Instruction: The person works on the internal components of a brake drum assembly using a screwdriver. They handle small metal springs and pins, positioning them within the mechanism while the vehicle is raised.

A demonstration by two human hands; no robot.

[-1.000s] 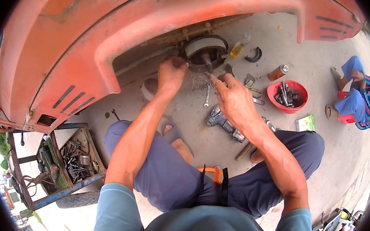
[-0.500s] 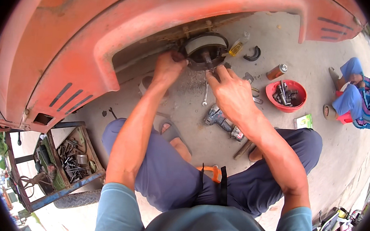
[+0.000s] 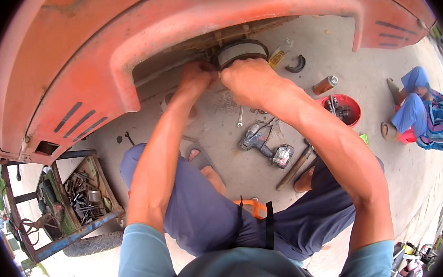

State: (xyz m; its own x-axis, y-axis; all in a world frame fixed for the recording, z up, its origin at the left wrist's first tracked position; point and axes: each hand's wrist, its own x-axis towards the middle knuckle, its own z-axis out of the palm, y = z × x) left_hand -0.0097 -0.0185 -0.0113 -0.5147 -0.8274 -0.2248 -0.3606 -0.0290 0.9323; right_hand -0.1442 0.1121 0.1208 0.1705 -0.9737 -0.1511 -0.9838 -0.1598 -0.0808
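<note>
Under the red vehicle body is a round, dark brake assembly (image 3: 221, 60) with a pale, curved brake shoe (image 3: 244, 49) along its far side. My left hand (image 3: 198, 75) is at its left edge, fingers drawn together, blurred and partly in shadow. My right hand (image 3: 249, 79) is closed in front of the assembly, close to my left fingertips. Its back hides the hub and whatever its fingers grip. Below the hands, a combination wrench (image 3: 241, 117) lies on the concrete, near a cordless impact wrench (image 3: 257, 141).
The red bodywork (image 3: 97, 61) arches low overhead. Right of my hands are a bottle of yellow liquid (image 3: 279, 54), a loose dark brake shoe (image 3: 296, 64), a can (image 3: 325, 85) and a red bowl (image 3: 356, 113) of metal parts. A hammer (image 3: 294, 167), tool tray (image 3: 84, 195) and seated person (image 3: 432, 111) surround me.
My right hand has moved left and turned over, now covering the middle of the brake assembly. My left hand stays at the left edge. The view has shifted slightly.
</note>
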